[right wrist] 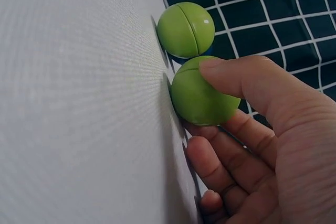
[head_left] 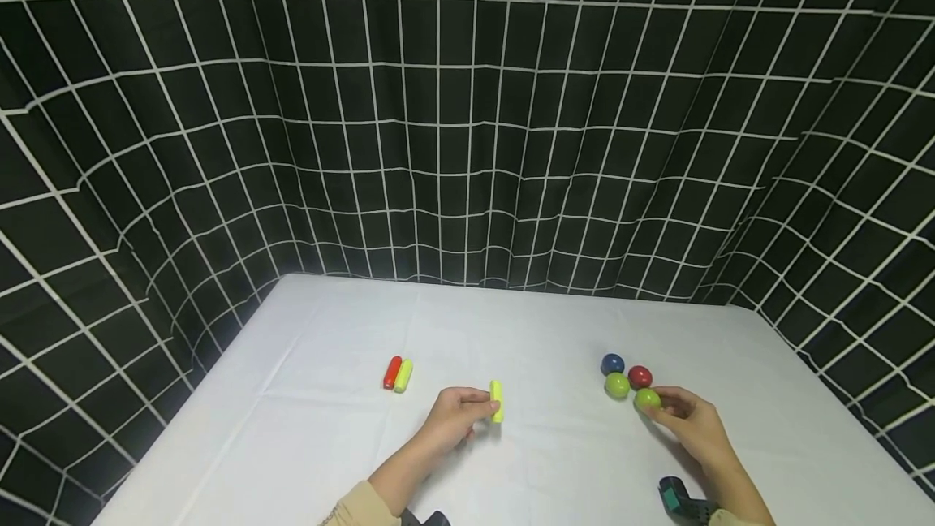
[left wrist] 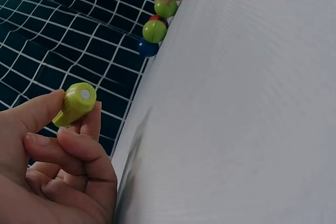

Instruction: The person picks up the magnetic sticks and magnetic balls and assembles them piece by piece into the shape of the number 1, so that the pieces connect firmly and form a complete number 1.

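Between thumb and fingers, my left hand [head_left: 454, 419] pinches a yellow-green stick [head_left: 497, 402], held upright over the middle of the table. In the left wrist view that stick [left wrist: 79, 100] shows an end with a pale round spot. My right hand [head_left: 690, 422] grips a green ball [head_left: 647, 400] at the right, thumb on top and fingers beneath. Close by it sit a second green ball [head_left: 617, 385], a red ball [head_left: 640, 377] and a blue ball [head_left: 612, 364]. The right wrist view shows the gripped ball [right wrist: 202, 95] right beside the other green one [right wrist: 186, 29].
A red stick [head_left: 392, 372] and another yellow-green stick [head_left: 403, 376] lie side by side on the white-covered table [head_left: 307, 428], left of my left hand. Black cloth with a white grid [head_left: 467, 144] hangs behind and around the table.
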### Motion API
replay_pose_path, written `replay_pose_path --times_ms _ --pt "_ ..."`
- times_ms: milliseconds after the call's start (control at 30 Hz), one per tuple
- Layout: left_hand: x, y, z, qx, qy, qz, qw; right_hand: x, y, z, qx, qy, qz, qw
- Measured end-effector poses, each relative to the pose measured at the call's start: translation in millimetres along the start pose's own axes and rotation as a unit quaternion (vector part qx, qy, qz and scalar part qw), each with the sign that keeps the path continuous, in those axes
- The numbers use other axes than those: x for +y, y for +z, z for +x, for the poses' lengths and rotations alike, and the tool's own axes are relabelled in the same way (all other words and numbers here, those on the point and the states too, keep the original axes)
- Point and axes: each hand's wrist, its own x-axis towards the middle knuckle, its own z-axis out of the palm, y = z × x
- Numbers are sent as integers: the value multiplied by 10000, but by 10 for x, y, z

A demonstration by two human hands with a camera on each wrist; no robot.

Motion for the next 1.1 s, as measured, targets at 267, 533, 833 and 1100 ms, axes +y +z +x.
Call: replay_pose_path --times_ms 267,533,833,1100 --pt "-25 36 -9 -101 -45 53 9999 -10 -25 -20 -95 -167 133 9997" --pt "-58 26 -18 -239 114 95 9996 10 18 -16 -93 -160 72 9998" --pt "-61 25 -14 -335 144 154 9992 24 28 -31 -2 -425 -101 9990" --pt "-56 27 -26 -351 118 179 9992 -15 16 -52 -156 -301 -89 9994"
